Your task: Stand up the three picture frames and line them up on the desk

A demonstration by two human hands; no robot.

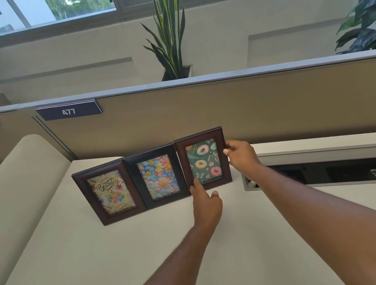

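Three picture frames stand upright side by side on the cream desk [127, 264]. At the left is a brown frame with a birthday picture [109, 192]. In the middle is a dark frame with a flower picture [158, 177]. The brown frame with a donut picture [203, 159] is at the right, touching the middle one. My right hand [241, 155] grips the donut frame's right edge, thumb on the front. My left hand [206, 204] touches its lower left corner with thumb and finger.
A beige partition [250, 107] with a "477" label runs behind the frames. An open cable tray [331, 170] with its lid raised is sunk in the desk to the right. A rounded divider [20, 190] rises at the left. Plants stand beyond the partition.
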